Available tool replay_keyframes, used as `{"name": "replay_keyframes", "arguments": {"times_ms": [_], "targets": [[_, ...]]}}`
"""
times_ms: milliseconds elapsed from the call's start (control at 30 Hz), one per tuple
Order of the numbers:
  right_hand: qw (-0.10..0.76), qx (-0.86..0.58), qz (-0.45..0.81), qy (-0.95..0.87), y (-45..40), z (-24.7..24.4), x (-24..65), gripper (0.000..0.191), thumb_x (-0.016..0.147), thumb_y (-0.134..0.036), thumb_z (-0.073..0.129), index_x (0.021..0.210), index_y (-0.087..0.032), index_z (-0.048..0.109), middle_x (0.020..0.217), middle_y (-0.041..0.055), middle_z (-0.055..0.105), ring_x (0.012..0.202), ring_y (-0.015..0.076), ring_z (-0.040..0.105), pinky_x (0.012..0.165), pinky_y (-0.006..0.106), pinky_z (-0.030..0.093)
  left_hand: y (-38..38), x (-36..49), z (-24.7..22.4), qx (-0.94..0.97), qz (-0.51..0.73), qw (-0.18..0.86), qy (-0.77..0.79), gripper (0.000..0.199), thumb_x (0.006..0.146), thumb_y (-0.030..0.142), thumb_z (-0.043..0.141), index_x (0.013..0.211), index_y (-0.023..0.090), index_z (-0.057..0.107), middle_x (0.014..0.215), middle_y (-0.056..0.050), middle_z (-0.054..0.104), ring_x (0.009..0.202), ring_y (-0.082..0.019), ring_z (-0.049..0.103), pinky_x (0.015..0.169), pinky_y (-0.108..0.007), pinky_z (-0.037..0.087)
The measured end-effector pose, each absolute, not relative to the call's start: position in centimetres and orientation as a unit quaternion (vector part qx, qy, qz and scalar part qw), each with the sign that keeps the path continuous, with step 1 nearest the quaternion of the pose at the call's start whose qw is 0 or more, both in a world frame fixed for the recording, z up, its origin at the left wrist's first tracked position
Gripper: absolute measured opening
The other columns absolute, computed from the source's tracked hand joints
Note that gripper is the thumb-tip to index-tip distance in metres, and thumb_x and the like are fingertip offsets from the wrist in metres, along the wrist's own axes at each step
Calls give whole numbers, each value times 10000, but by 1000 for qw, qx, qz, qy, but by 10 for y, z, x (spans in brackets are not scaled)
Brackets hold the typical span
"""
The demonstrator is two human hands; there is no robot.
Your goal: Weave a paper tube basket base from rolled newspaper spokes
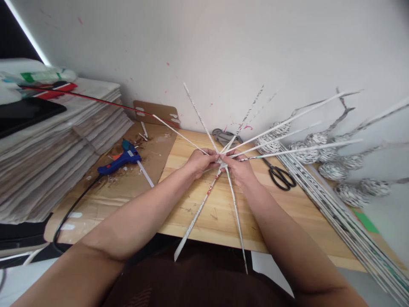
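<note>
Above the wooden table, several rolled paper sticks (200, 209) cross at a hub and spread outward like spokes. My left hand (201, 163) is closed on the left side of this hub, thumb on top. On the opposite side my right hand (238, 165) pinches the hub, its thumb close to the left one. Two sticks point down toward my body; the others fan out to the back and right. My fingers partly hide the crossing itself. Black-handled scissors (281, 177) lie on the table right of my right hand.
A blue glue gun (119, 162) with its cord rests on cardboard (86, 213) at left, beside a tall newspaper stack (54, 157). Along the right lie a bundle of paper sticks (322, 202) and several woven paper balls (334, 170) with stems. A grey object (225, 137) sits near the wall.
</note>
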State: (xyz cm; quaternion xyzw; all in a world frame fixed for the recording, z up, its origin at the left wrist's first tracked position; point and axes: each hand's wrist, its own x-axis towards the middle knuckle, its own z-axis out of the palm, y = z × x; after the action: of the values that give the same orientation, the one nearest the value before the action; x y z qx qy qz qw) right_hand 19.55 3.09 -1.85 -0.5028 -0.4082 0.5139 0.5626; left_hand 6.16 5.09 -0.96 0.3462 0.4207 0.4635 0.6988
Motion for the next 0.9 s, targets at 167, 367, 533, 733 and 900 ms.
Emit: {"name": "replay_keyframes", "arguments": {"times_ms": [167, 367, 533, 733, 900], "targets": [[561, -542, 501, -375, 31, -15, 193, 268, 580, -323, 763, 679, -197, 548, 597, -22, 620, 504, 124, 567, 381, 223, 487, 48, 65, -11, 358, 466, 690, 422, 204, 704, 10, 722, 615, 114, 571, 598, 2, 608, 565, -98, 622, 618, -235, 558], [579, -563, 436, -397, 32, -20, 192, 307, 659, -418, 735, 619, -204, 518, 522, -44, 550, 467, 114, 519, 387, 239, 491, 44, 68, -12, 425, 482, 647, 410, 203, 651, 100, 786, 622, 128, 587, 595, 17, 603, 566, -99, 606, 626, -248, 553], [606, -522, 403, -444, 27, -20, 188, 265, 683, -433, 742, 724, -218, 593, 634, -34, 609, 549, 133, 581, 455, 254, 521, 48, 67, -13, 416, 496, 621, 442, 184, 672, 118, 753, 616, 140, 579, 586, 12, 600, 537, -100, 583, 601, -258, 551], [582, -495, 419, -490, 26, -21, 189, 201, 699, -300, 684, 883, -222, 697, 838, 11, 697, 691, 163, 644, 560, 282, 568, 54, 63, -16, 399, 516, 634, 416, 180, 671, 93, 745, 634, 129, 572, 616, 4, 610, 577, -113, 617, 640, -289, 572], [585, -524, 422, -452, 28, -20, 189, 166, 660, -278, 682, 810, -210, 663, 752, 7, 691, 658, 173, 645, 557, 302, 569, 56, 61, -18, 405, 519, 637, 400, 170, 659, 98, 750, 654, 126, 582, 635, 8, 611, 593, -107, 613, 639, -285, 573]]}}
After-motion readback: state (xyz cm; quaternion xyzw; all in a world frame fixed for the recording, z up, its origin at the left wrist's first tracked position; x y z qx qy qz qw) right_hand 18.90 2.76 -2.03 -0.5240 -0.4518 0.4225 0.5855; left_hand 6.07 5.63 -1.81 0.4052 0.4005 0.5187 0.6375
